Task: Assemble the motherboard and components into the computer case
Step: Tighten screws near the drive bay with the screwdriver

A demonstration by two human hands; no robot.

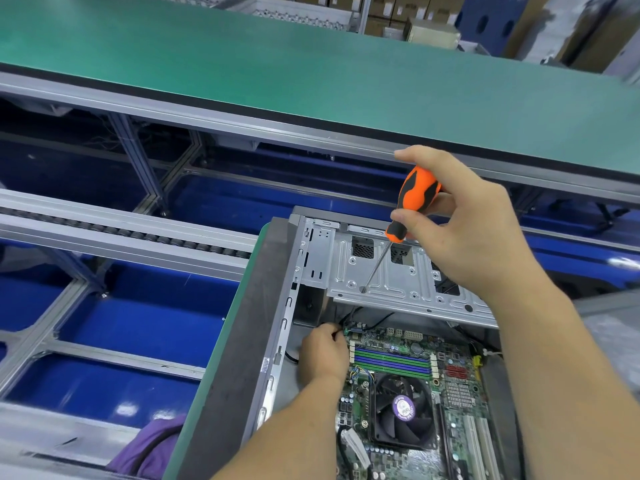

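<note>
An open grey computer case [277, 306] lies at lower right with a green motherboard [460, 386] inside, its black CPU fan [401, 410] and blue memory slots showing. My right hand [464, 223] grips the orange-and-black handle of a screwdriver [412, 199]; its shaft slants down and its tip sits at a hole in the silver drive bracket [398, 275]. My left hand [323, 351] reaches into the case at the board's top left corner, fingers curled at black cables [349, 318]; whatever they pinch is hidden.
The case rests on a green-edged mat [214, 375]. A green conveyor belt [277, 64] runs across the back, a roller rail [121, 233] at left over blue panels. Purple cloth [149, 448] lies at bottom left. Cardboard boxes stand far behind.
</note>
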